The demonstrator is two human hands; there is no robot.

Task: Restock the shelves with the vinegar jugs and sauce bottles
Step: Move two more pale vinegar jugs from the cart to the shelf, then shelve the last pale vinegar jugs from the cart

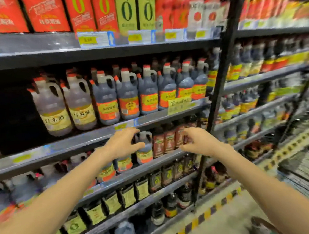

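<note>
Left grip, fingers apart, just left of dark orange-labelled plastic vinegar jug; contact undeterminable. Right grip, loosely curled, empty, near brown sauce bottles.

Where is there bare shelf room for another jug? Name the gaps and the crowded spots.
One gap: the dark stretch of the middle shelf left of the two pale jugs. Rightward, the dark jugs stand packed up to the post. The shelf below, with the brown bottles, is crowded too.
</note>
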